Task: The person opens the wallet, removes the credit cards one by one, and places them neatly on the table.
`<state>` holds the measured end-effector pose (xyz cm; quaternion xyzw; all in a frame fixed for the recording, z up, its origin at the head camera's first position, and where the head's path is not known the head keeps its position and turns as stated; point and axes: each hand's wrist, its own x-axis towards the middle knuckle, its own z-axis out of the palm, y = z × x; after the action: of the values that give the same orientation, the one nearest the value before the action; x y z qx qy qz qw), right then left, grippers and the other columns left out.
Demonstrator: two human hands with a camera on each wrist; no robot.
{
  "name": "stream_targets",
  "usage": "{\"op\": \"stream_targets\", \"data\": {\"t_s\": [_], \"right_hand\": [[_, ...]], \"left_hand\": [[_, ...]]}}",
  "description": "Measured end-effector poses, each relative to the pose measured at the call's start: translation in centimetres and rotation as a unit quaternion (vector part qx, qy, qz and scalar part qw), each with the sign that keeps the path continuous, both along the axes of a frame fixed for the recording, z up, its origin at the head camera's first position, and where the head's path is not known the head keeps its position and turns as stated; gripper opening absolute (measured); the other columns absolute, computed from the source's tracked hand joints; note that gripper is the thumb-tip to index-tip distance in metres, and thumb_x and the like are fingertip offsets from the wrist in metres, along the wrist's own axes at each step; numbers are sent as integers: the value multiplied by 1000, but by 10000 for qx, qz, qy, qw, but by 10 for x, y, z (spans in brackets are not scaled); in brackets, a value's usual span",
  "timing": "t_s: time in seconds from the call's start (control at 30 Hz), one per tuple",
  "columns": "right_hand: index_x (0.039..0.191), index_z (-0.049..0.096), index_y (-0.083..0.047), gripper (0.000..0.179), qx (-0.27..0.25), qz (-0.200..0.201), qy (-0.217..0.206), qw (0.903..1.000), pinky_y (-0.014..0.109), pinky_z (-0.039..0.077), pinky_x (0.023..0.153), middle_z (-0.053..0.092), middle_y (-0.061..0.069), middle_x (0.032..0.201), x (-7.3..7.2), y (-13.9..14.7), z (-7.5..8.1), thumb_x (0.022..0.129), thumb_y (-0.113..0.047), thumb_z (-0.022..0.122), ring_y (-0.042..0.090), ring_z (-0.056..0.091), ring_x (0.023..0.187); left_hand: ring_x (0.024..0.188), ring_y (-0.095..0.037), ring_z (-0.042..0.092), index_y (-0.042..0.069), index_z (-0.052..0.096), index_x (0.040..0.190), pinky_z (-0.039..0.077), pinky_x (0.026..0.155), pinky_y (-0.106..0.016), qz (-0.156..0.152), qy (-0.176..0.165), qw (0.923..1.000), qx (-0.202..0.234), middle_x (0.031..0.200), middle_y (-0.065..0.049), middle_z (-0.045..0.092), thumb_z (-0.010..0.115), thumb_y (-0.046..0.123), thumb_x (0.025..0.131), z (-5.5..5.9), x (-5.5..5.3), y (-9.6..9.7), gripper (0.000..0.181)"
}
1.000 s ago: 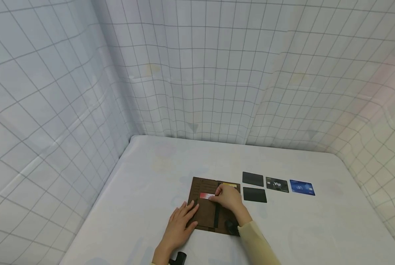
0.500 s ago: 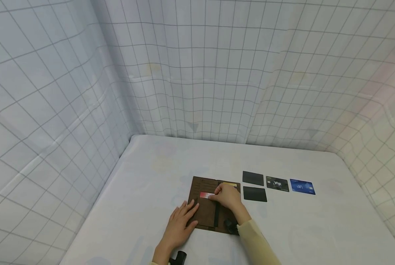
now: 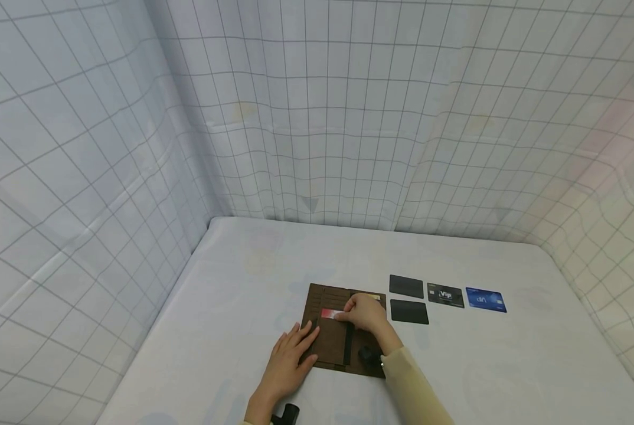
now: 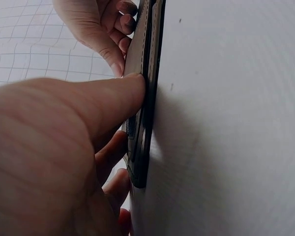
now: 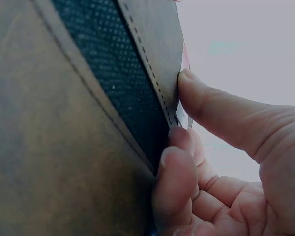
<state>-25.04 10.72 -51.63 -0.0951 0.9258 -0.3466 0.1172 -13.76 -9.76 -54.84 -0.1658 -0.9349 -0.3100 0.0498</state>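
Note:
A brown wallet (image 3: 329,345) lies spread flat on the white table, a dark woven strip (image 5: 115,73) running down its middle. From a pocket on its left half sticks the edge of a red and white card (image 3: 327,313). My right hand (image 3: 368,314) pinches this card at its right end, thumb (image 5: 211,103) on the near side and fingers curled at the pocket's stitched edge. My left hand (image 3: 287,364) rests on the wallet's left edge with its fingers spread; its thumb (image 4: 123,93) presses on the border in the left wrist view.
A yellow card (image 3: 375,297) shows at the wallet's top right, partly behind my right hand. To the right lie two plain black cards (image 3: 406,287), a black Vip card (image 3: 445,295) and a blue card (image 3: 486,299). Gridded white curtains (image 3: 306,118) enclose the table.

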Motion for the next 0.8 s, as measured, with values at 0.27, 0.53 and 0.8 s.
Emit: {"op": "stream_targets", "data": {"t_s": [0.27, 0.53, 0.8], "right_hand": [[77, 64, -10, 28, -104, 49, -53, 9999, 28, 44, 45, 57, -2, 60, -1, 0, -2, 79, -35, 77, 13, 55, 47], [76, 64, -10, 26, -217, -151, -136, 9996, 29, 44, 46, 58, -1, 62, -3, 1, -3, 81, -33, 76, 13, 56, 49], [82, 64, -8, 26, -376, -331, -159, 9986, 29, 45, 48, 58, 0, 63, -3, 1, -2, 83, -32, 74, 14, 57, 51]], "left_hand": [[136, -37, 27, 10, 49, 140, 19, 107, -59, -6, -13, 10000, 0, 145, -12, 40, 61, 22, 93, 0, 0, -1, 50], [134, -39, 30, 9, 50, 139, 21, 105, -61, -49, 189, 9998, 47, 144, -14, 42, 61, 22, 92, 0, 0, -1, 50], [134, -40, 30, 9, 51, 139, 21, 105, -61, -70, 217, 9997, 99, 143, -14, 43, 61, 21, 92, 0, 1, 0, 49]]}}
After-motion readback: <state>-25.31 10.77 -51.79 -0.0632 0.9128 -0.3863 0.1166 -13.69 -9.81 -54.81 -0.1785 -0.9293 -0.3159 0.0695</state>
